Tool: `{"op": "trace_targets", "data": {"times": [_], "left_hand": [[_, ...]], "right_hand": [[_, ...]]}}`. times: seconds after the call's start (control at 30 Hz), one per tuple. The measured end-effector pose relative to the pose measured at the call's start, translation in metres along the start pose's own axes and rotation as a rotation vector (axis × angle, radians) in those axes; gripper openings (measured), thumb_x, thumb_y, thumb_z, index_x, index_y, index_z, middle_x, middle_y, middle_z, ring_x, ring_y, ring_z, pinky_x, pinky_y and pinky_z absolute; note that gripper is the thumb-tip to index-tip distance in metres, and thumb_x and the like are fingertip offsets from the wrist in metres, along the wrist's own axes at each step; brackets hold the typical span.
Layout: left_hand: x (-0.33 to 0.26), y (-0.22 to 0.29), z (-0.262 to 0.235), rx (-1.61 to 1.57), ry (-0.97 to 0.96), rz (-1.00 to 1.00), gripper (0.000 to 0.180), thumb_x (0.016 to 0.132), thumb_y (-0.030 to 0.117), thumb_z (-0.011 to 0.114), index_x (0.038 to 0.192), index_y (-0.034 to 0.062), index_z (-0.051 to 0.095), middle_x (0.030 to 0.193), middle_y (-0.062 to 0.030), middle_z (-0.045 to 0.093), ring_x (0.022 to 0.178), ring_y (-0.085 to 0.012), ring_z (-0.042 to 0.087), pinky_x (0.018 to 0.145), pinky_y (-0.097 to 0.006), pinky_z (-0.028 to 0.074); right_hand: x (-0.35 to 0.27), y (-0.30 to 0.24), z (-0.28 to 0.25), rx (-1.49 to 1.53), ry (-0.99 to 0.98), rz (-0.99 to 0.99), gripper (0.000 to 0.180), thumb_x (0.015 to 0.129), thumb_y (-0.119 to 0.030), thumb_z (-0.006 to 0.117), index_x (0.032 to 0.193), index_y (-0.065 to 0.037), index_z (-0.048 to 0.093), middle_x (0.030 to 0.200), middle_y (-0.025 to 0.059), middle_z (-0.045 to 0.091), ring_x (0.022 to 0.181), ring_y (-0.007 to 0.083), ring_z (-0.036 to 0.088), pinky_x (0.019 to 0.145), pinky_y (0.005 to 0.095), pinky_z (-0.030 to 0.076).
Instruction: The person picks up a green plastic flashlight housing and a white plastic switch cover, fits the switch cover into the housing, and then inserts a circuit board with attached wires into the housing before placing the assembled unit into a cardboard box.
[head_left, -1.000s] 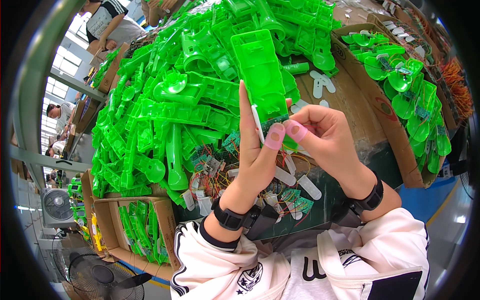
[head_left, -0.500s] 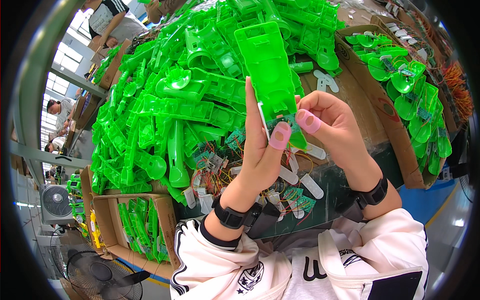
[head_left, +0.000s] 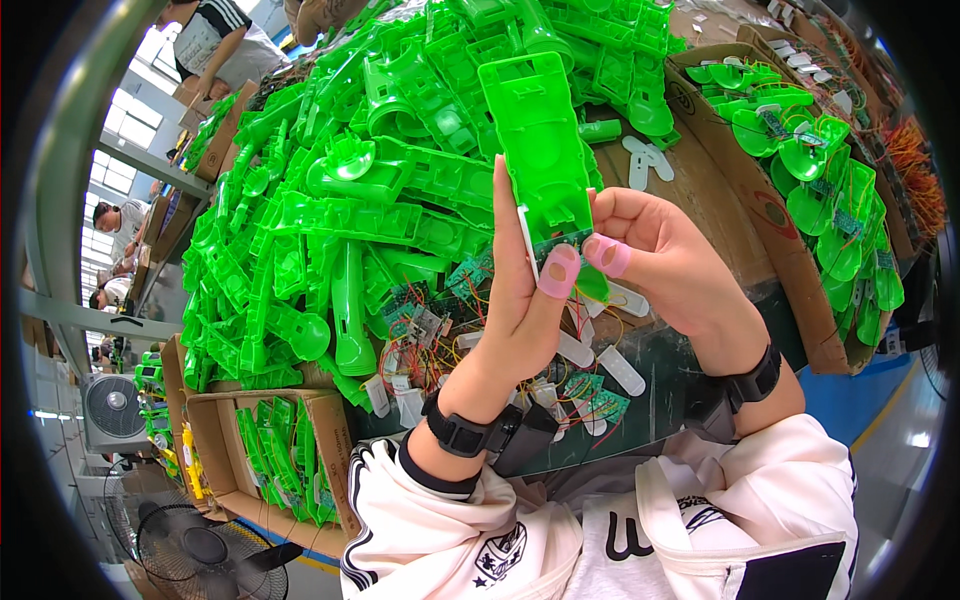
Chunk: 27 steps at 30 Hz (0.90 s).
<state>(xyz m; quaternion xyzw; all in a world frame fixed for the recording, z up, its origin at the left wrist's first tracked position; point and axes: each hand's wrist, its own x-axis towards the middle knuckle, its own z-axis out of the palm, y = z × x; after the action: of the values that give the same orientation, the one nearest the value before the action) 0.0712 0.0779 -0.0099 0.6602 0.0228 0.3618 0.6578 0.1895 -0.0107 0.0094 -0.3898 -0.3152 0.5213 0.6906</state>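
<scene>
I hold a long bright green plastic shell (head_left: 538, 150) upright over the bench. My left hand (head_left: 520, 300) grips its lower end from the left, thumb capped in pink. My right hand (head_left: 670, 260) closes on the same lower end from the right, also with a pink finger cap. A thin white strip (head_left: 527, 240) runs along the shell's left edge between my hands. Both wrists wear black bands.
A tall heap of green plastic shells (head_left: 340, 200) fills the bench behind. Small circuit boards with wires (head_left: 430, 330) and white strips (head_left: 620, 370) lie below my hands. Cardboard boxes of green parts sit at right (head_left: 800, 200) and lower left (head_left: 290, 450). A fan (head_left: 110, 410) and other people are at left.
The green shell has shifted slightly up and tilted a little; both hands stay closed on its lower end, fingers adjusting.
</scene>
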Motion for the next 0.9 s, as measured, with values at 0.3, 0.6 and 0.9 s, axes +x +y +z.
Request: {"op": "trace_targets", "data": {"times": [0.3,0.6,0.9], "left_hand": [[-0.001,0.002,0.003,0.012,0.055,-0.061,0.046,0.09,0.02,0.042,0.129,0.0031,0.025,0.121,-0.0157,0.044,0.111,-0.022,0.044,0.093,-0.035,0.035],[-0.003,-0.001,0.002,0.012,0.056,-0.037,0.036,0.091,0.02,0.041,0.122,0.0028,0.033,0.12,-0.0169,0.045,0.109,-0.0216,0.047,0.091,-0.034,0.036],[-0.001,0.001,0.002,-0.031,0.147,-0.053,0.055,0.088,0.026,0.044,0.132,0.0049,0.018,0.112,-0.0146,0.048,0.1,-0.0205,0.049,0.086,-0.033,0.04]], "right_hand": [[0.002,0.01,0.001,0.0,0.018,-0.064,0.021,0.08,-0.006,0.059,0.098,0.002,0.052,0.095,0.0057,0.058,0.086,0.0096,0.056,0.08,0.0246,0.044],[0.001,0.009,0.0,-0.04,0.01,-0.079,0.02,0.08,-0.006,0.059,0.098,0.001,0.052,0.094,0.0058,0.059,0.086,0.0097,0.056,0.078,0.0244,0.045],[0.001,-0.001,0.004,0.021,-0.04,0.01,0.032,0.081,-0.013,0.061,0.107,0.003,0.05,0.1,0.0047,0.056,0.09,0.0086,0.053,0.079,0.0238,0.043]]}}
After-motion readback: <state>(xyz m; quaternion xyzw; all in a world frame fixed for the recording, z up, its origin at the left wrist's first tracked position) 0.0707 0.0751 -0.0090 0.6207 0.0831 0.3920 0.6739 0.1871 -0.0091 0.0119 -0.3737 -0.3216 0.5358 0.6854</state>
